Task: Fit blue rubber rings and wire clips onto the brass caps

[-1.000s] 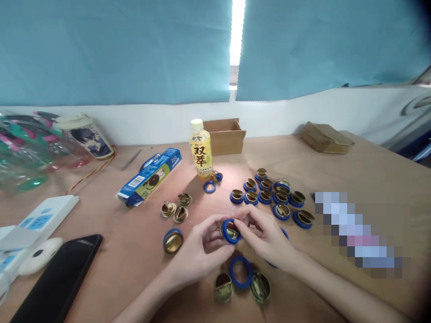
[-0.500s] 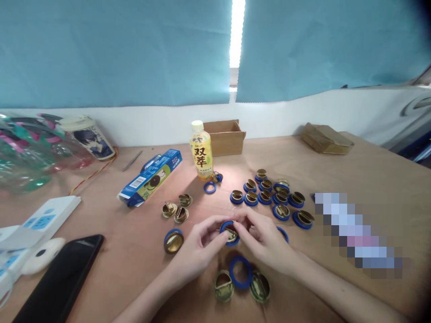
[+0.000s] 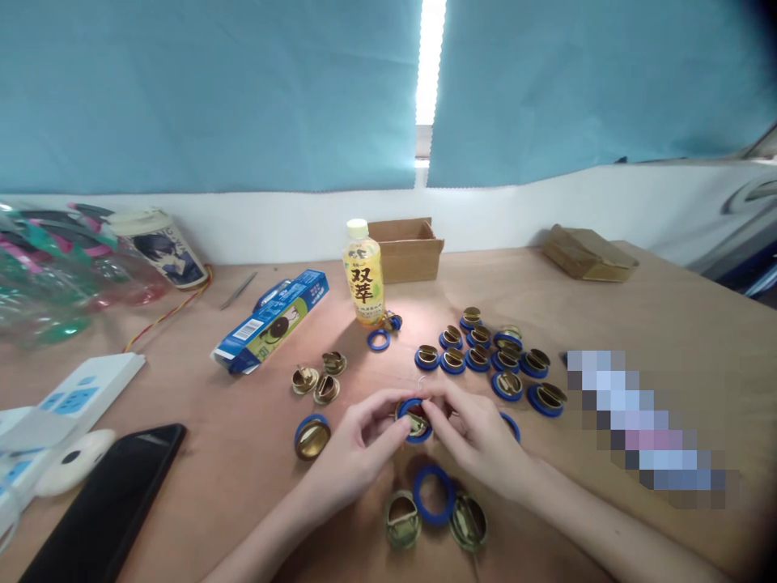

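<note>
Thumb shifted inward, left hand (image 3: 364, 444) and right hand (image 3: 477, 433) pinch a round, blue-rimmed brassy metal clasp (image 3: 418, 424), lower centre, likely steadier.

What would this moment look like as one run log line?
left hand: holds golden disc and blue ring; right hand: touches same ring; nearby: loose blue ring between two golden discs

Ringed discs (image 3: 477, 358) stand before the gap between cardboard box (image 3: 406, 261) and packet (image 3: 588, 253)
</note>
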Available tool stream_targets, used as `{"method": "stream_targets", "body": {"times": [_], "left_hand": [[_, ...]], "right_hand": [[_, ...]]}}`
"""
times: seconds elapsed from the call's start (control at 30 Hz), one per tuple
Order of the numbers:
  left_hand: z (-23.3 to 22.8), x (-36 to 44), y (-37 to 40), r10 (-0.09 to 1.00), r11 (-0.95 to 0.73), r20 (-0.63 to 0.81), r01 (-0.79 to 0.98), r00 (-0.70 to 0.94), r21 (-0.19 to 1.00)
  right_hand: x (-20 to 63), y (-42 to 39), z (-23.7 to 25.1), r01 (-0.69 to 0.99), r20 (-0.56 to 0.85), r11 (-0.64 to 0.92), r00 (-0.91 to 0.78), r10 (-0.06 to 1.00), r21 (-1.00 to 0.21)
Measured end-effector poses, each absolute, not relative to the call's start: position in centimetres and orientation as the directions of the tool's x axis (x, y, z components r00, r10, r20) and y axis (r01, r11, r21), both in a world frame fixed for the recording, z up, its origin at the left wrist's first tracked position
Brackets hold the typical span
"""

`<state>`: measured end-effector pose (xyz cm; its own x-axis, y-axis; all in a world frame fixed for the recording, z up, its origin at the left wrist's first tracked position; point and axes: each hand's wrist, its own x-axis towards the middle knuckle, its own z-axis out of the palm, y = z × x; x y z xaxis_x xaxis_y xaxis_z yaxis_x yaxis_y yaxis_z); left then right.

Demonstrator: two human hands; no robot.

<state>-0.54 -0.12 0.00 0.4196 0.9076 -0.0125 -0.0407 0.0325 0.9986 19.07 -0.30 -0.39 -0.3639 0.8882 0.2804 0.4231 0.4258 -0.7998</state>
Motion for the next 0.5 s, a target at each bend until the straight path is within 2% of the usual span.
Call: {"method": "stream_targets", "body": {"times": [0.5], "left_hand": [[-0.24,-0.37,-0.09,0.909,0.014,0.010,-0.054,0.417,0.998]], "right_hand": [[18.97,-0.24,-0.33,0.423,0.294,0.425,-0.340,0.893,-0.800]]}}
